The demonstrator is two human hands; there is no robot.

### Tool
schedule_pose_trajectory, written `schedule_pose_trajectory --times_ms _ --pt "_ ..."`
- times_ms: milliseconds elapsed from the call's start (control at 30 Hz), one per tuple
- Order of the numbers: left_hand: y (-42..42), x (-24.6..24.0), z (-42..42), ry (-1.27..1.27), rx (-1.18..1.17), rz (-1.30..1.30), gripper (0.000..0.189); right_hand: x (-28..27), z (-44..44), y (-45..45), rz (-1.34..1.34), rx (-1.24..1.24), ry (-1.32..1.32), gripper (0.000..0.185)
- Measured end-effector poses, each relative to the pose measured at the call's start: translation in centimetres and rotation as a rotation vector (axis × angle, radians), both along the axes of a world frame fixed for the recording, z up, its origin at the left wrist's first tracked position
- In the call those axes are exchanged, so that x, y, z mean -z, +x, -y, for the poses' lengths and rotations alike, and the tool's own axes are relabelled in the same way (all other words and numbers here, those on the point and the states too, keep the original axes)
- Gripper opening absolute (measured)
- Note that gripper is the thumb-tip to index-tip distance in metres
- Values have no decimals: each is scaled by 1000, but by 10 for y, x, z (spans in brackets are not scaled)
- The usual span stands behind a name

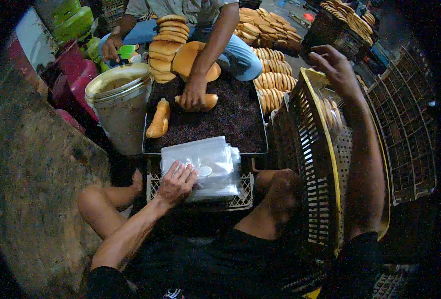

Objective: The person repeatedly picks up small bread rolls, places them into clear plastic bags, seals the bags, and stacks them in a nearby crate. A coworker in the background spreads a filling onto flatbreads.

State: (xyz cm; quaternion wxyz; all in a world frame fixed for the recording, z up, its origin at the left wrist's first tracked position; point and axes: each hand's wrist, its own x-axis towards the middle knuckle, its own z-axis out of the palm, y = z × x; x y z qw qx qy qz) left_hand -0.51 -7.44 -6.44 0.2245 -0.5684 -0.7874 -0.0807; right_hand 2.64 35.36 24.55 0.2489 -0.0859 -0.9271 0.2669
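Note:
My left hand lies with fingers spread on a stack of clear plastic bags. The stack sits over a plastic crate in front of me, against the near edge of a tray of dark granules. My right hand is above the far end of a yellow-rimmed crate, its fingers bent and apart, with nothing visible in them. Inside that crate is bread in clear wrapping. One rolled bread lies at the tray's left; a co-worker's hand presses another roll.
A co-worker sits opposite, the other hand near a green scraper above a white bucket. Stacked buns stand at the tray's far side. Rows of bread lie beyond. A wire-grid crate stands at right.

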Motion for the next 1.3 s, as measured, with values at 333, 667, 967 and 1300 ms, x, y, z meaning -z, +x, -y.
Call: schedule_pose_trajectory --times_ms 333,667,967,1300 --pt "-14 -27 2 405 -318 802 16 107 63 8 118 -131 -146 41" --pt "-48 -43 24 589 -273 1236 22 200 106 65 223 -95 -344 33" --pt "-49 -49 28 735 -314 1497 25 196 115 67 217 -59 -446 33" --pt "-46 -70 33 767 -265 1281 28 198 128 73 194 -55 -499 41"
